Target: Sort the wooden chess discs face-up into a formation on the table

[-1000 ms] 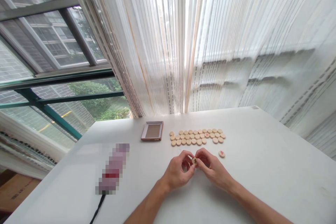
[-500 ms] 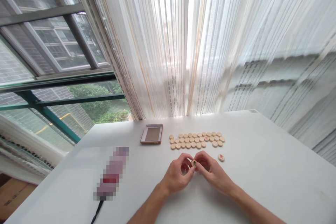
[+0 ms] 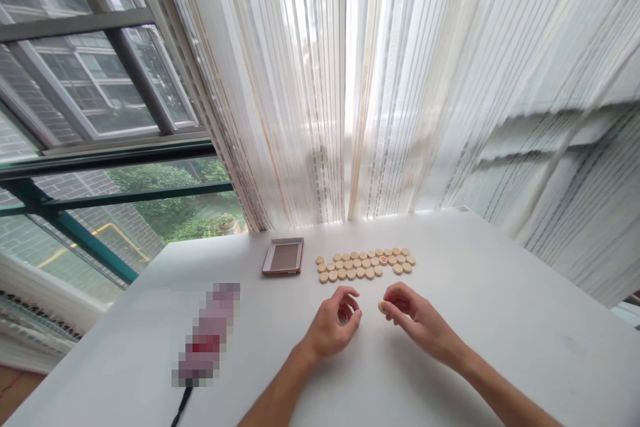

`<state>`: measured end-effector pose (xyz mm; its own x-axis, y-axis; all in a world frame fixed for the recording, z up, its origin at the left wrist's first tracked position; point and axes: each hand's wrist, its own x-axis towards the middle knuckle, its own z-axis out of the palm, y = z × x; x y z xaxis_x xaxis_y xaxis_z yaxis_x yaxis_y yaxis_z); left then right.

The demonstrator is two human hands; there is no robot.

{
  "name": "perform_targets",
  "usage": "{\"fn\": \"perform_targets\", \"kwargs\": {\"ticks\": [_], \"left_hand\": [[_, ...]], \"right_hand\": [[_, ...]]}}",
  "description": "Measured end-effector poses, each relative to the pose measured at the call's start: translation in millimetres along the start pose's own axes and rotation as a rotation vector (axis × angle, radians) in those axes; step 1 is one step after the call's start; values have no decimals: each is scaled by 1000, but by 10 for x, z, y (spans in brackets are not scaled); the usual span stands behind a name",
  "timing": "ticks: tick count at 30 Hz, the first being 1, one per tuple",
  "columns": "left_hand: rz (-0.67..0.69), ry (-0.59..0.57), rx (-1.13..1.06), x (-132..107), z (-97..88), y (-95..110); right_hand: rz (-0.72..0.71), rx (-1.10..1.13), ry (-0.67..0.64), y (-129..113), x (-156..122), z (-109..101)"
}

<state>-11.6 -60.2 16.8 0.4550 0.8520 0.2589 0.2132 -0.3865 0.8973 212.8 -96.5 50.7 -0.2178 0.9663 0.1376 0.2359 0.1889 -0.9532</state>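
Observation:
A round wooden xiangqi piece [image 3: 381, 307] is pinched between the thumb and fingers of my right hand [image 3: 423, 325], its face turned mostly away. My left hand [image 3: 327, 327] hovers to the left of it, fingers curved and apart, holding nothing. Just beyond both hands, several more wooden pieces [image 3: 351, 273] lie in rows on the white table [image 3: 480, 320]. Most show blank tops; one piece [image 3: 383, 260] has a red character facing up. The single red-marked piece seen earlier on the right does not show now; my right hand covers that area.
An open shallow box [image 3: 265, 260] with a brown inside stands left of the rows. Further left lies a blurred-out long object [image 3: 207, 333] with a black cord [image 3: 183, 403]. Striped curtains [image 3: 325, 113] and a window [image 3: 100, 80] border the table's far side.
My hands have parted. The left hand has let go of the piece, and the right hand has carried it slightly to the right. The view has shifted a little.

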Motion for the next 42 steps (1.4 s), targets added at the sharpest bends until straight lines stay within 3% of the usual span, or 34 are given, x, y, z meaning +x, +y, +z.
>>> {"fn": "perform_targets", "kwargs": {"ticks": [6, 10, 15, 22, 26, 34, 42], "left_hand": [[1, 4, 43, 7, 13, -17], [0, 12, 60, 15, 15, -11], [-15, 27, 95, 8, 23, -1], [-13, 29, 46, 2, 39, 47], [-30, 86, -42, 32, 34, 63], [-88, 113, -50, 46, 38, -5], [-110, 112, -9, 34, 24, 2]], "right_hand": [[207, -53, 87, 167, -269, -649], [232, -57, 72, 278, -275, -773], [182, -13, -21, 233, -152, -533], [67, 61, -83, 78, 180, 79], [17, 215, -85, 54, 309, 339], [-33, 275, -19, 195, 226, 441], [-59, 158, -33, 82, 183, 439]]}}
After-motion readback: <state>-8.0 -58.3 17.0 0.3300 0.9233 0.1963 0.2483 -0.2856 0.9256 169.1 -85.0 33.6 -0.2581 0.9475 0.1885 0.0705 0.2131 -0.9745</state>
